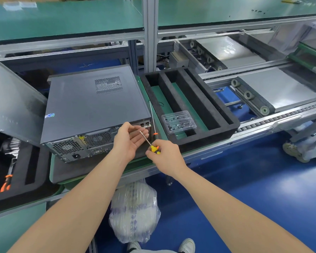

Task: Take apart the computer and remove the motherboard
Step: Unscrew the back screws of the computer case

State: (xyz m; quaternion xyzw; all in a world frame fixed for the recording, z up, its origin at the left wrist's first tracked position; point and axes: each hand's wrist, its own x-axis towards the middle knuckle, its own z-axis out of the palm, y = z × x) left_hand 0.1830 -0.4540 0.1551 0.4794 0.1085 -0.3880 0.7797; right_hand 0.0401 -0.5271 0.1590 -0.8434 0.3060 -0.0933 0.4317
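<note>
A grey desktop computer case (91,106) lies on its side on a dark foam pad, its rear panel with fans and ports facing me. My right hand (164,156) grips a screwdriver with a yellow handle (154,148), its shaft pointing up-left. My left hand (130,137) is held palm up with relaxed fingers just under the shaft's tip, in front of the case's rear right corner. A second, long screwdriver with an orange handle (153,117) lies along the case's right side.
A black foam tray (224,114) with long slots sits right of the case and holds a clear plastic box of screws (179,122). Another case panel (11,103) leans at the left. Orange-handled pliers (6,182) lie at lower left. A conveyor runs at right; a plastic bag sits on the floor.
</note>
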